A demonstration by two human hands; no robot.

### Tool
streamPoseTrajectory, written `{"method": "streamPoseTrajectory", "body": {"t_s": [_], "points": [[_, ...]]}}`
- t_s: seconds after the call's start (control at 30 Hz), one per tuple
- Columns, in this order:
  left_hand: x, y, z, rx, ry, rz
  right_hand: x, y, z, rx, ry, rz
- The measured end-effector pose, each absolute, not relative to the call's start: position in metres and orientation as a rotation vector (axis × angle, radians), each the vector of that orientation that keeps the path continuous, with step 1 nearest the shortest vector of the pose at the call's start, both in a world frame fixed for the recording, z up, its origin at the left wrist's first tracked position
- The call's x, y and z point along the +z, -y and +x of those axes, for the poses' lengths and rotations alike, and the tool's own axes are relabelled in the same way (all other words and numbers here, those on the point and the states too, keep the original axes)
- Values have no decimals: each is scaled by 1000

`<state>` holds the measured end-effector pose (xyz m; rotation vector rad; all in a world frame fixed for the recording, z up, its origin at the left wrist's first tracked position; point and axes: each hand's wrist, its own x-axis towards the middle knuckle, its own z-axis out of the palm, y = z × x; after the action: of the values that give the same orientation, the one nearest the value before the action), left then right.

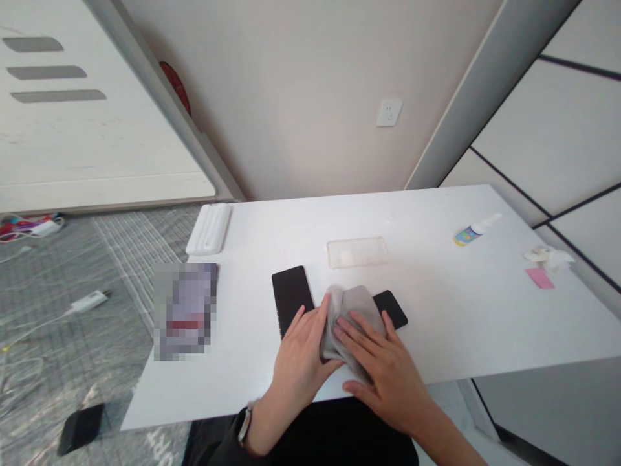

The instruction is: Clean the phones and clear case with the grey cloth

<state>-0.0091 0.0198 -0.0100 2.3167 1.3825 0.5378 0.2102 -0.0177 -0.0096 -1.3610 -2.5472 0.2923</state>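
Note:
A crumpled grey cloth [361, 303] is bunched between my hands near the table's front edge. My left hand [303, 353] grips its left side, thumb low and fingers along the edge. Over the top of the cloth lies my right hand [381, 369], its fingers pressing it from the right. A black phone-like slab [291, 291] rests to the left, partly hidden by my left hand. From behind the cloth and right fingers, the rounded end of another flat black object [392, 309] shows. A dark edge is visible under the cloth; what it belongs to is hidden.
Farther back on the white table [272, 233] lies a clear phone case [358, 252]. A spray bottle [469, 234] lies at right, near crumpled tissue [553, 257] and a pink paper [539, 278]. At left are a white case [208, 228] and a blurred-out item [189, 304].

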Motion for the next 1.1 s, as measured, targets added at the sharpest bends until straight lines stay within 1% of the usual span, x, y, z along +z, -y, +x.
{"method": "streamPoseTrajectory", "body": {"t_s": [0.13, 0.2, 0.3, 0.33, 0.5, 0.67, 0.8, 0.9, 0.97, 1.1], "points": [[-7, -20, -8, 557, -1364, 2293, -13, 11, 228, 126, 2350, -1601], [-8, -20, -8, 566, -1360, 2298, -13, 12, 225, 142, 2392, -1533], [-9, -20, -8, 578, -1364, 2322, -10, 16, 219, 280, 2559, -1309], [-10, -19, -8, 581, -1364, 2327, -9, 16, 220, 301, 2577, -1293], [-9, -19, -7, 590, -1360, 2336, -11, 15, 229, 125, 2361, -1562], [-9, -18, -9, 567, -1348, 2342, -9, 21, 218, 307, 2539, -1310], [-9, -17, -9, 606, -1334, 2313, -5, 22, 219, 174, 2333, -1596], [-8, -19, -10, 589, -1359, 2311, -3, 24, 216, 352, 2452, -1367], [-8, -20, -10, 568, -1352, 2325, -2, 24, 220, 389, 2512, -1360], [-11, -17, -12, 584, -1365, 2320, -4, 23, 235, 158, 2383, -1578]]}}
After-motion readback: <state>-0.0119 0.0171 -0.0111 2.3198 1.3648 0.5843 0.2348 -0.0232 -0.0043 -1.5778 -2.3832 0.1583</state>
